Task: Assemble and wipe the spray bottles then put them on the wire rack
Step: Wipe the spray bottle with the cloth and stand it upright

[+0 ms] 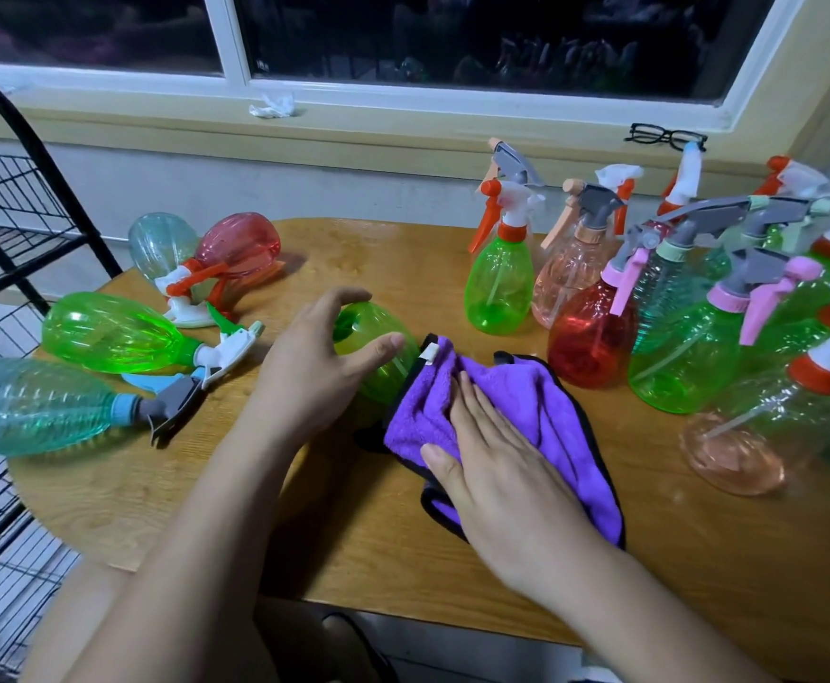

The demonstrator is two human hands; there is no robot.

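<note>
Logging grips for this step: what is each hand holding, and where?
Left hand grips the green bottle round its body. Right hand holds nothing; it presses flat on the purple cloth.

Dim indoor light is falling from overhead, laying a soft shadow on the table [699, 559] just below the left hand [312, 367] gripping the green bottle [388, 372] and glinting off that table beyond the grip, while the picture is bending and smearing far left of it.
</note>
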